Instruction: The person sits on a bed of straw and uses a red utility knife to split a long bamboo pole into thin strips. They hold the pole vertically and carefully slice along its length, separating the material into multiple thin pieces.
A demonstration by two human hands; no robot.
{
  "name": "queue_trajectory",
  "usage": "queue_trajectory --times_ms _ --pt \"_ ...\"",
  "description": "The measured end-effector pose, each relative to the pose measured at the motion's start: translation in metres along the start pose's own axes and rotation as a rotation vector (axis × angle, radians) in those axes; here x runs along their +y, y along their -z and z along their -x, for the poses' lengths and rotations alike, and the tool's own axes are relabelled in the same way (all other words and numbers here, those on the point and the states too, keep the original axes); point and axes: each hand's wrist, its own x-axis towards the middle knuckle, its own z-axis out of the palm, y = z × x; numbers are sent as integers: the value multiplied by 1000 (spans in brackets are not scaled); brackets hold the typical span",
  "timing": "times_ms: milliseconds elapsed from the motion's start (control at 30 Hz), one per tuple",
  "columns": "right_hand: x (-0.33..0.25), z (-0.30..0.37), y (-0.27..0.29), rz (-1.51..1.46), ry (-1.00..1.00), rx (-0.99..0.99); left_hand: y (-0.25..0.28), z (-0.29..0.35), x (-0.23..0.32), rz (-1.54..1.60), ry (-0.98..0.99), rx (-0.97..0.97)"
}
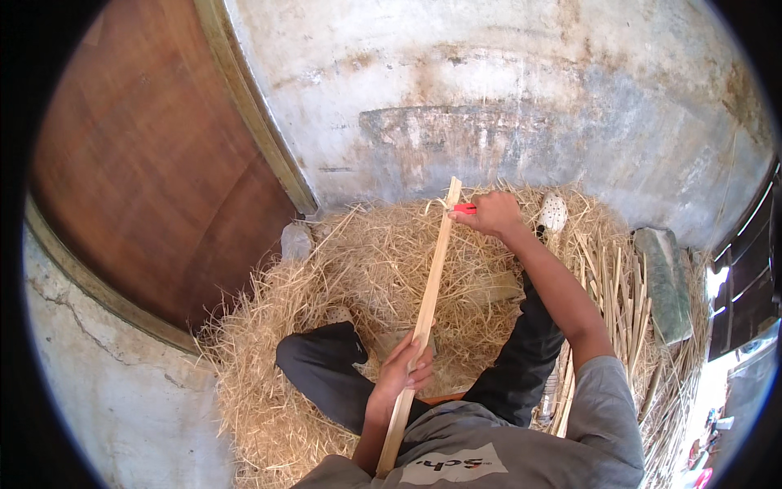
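Note:
A long pale strip of wood or split bamboo [432,297] runs slantwise from my lap up toward the wall. My left hand [399,371] is closed around its lower part. Near the strip's far end, my right hand [494,213] grips a small red-handled cutting tool [465,209] against its right edge. Fingers cover much of this tool, and its blade is too small to make out clearly. A thin curled shaving [436,205] stands off the strip beside the tool.
Straw-like shavings [375,244] heap around my legs. A bundle of thin strips [615,281] and a greenish stone slab [664,285] lie at the right. Ahead rises a stained wall [489,98]; a brown door [155,163] is at the left. One spotted shoe [553,212] shows beyond my right forearm.

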Motion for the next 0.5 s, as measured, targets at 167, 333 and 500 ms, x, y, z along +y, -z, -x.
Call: queue_trajectory --times_ms 167,333,500 --pt "116 -29 -16 -280 -667 36 -11 28 -15 -47 104 94" --pt "62 20 -37 -517 -361 238 8 5 10 48 -61 78" --pt "-42 98 -32 -546 152 377 1 -8 13 184 -26 -174"
